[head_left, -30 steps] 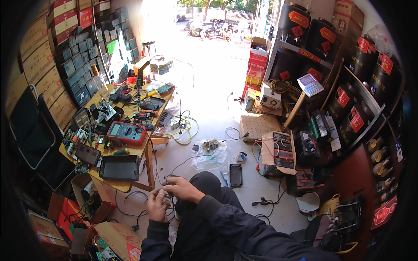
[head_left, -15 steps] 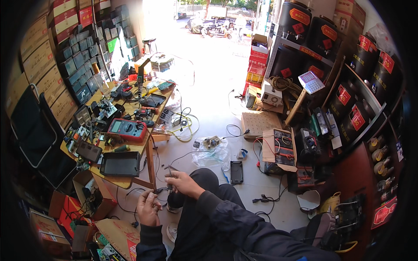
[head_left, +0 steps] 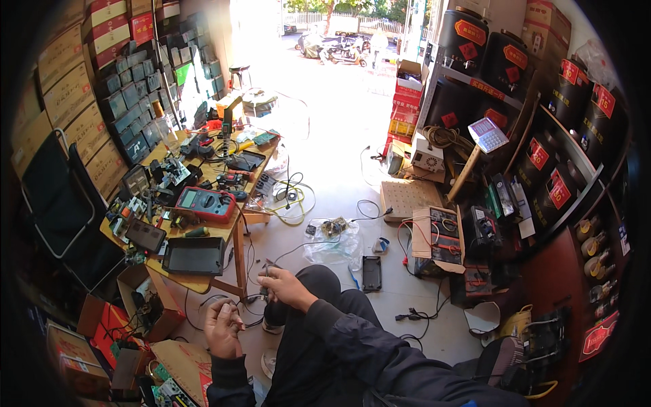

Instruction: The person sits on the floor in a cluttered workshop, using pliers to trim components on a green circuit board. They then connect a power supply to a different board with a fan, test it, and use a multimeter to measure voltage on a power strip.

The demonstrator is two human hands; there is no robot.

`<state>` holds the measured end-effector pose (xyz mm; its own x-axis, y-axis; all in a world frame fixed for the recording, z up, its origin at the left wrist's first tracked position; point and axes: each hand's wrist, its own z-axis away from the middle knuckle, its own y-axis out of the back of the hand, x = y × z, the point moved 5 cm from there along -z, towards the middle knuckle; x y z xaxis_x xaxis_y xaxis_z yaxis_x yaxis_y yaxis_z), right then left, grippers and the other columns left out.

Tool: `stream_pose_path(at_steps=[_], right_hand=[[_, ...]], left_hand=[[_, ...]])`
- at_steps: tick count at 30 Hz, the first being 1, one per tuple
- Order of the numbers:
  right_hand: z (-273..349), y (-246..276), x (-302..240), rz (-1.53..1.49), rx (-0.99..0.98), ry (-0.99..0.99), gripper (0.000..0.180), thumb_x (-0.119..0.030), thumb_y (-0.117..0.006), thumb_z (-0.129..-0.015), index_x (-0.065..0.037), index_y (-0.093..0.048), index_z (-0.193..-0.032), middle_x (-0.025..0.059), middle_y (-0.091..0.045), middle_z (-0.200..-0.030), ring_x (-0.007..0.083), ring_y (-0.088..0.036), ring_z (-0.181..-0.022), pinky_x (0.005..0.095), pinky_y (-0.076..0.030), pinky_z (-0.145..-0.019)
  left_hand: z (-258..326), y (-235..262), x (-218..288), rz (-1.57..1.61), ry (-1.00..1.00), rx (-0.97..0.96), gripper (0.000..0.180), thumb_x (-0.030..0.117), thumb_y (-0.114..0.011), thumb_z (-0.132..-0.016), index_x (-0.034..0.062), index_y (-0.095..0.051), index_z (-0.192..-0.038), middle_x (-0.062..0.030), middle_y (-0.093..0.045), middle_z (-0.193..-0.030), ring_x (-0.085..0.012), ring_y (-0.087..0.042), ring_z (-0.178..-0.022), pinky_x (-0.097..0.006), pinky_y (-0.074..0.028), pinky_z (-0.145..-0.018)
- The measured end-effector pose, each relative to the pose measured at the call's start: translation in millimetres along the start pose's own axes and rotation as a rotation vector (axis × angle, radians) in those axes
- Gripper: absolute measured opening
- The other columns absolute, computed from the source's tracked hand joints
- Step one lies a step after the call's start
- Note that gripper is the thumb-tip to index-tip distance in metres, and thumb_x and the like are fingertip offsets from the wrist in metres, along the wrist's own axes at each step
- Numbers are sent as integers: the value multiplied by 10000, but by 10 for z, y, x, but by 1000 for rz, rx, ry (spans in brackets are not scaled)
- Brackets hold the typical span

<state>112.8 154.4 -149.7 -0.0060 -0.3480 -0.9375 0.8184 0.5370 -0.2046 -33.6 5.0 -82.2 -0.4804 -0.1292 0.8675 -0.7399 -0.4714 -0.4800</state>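
Your right hand (head_left: 288, 288) and left hand (head_left: 222, 329) each pinch the thin wire (head_left: 249, 298), fingers closed on it. It looks light and limp. Grip near its ends.

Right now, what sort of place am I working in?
Most likely a small electronics repair shop open to the street: a cluttered workbench bearing a red multimeter, stacked cartons along the wall, and cables strewn over the floor.

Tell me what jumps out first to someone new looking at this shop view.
The crowded wooden workbench at left, with a red meter on it. Below centre, the left hand and right hand pinch thin wires. Black jars with red labels line shelves at right.
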Motion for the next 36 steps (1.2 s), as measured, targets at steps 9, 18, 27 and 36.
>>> stream_pose_path(at_steps=[9,18,27,36], right_hand=[[-10,4,41,8,-8,2,358,-246,-628,-1024,35,-628,-1245,2,-636,-864,60,-566,-624,219,-468,-534],[-17,10,63,9,-4,2,356,-238,-624,-1024,36,-623,-1249,10,-649,-866,63,-568,-621,221,-470,-531],[-17,2,52,-22,0,22,362,-228,-629,-1015,38,-620,-1259,25,-655,-885,61,-563,-607,218,-467,-521],[17,-2,10,-29,12,11,334,-269,-668,-995,8,-669,-1181,5,-605,-816,76,-552,-601,238,-473,-517]], left_hand=[[71,3,40,-5,-8,6,169,125,-625,-1009,40,-604,-1153,-79,-630,-967,-124,-598,-649,-260,-491,-566],[101,-9,59,-11,-11,8,171,126,-622,-1007,42,-602,-1155,-77,-628,-963,-127,-597,-659,-256,-494,-577],[137,-63,108,-3,-18,5,200,127,-631,-1001,13,-604,-1163,-80,-626,-956,-128,-590,-657,-268,-489,-592],[119,-47,84,-10,14,27,188,139,-634,-1004,30,-596,-1153,-87,-640,-956,-133,-600,-659,-271,-493,-584]])
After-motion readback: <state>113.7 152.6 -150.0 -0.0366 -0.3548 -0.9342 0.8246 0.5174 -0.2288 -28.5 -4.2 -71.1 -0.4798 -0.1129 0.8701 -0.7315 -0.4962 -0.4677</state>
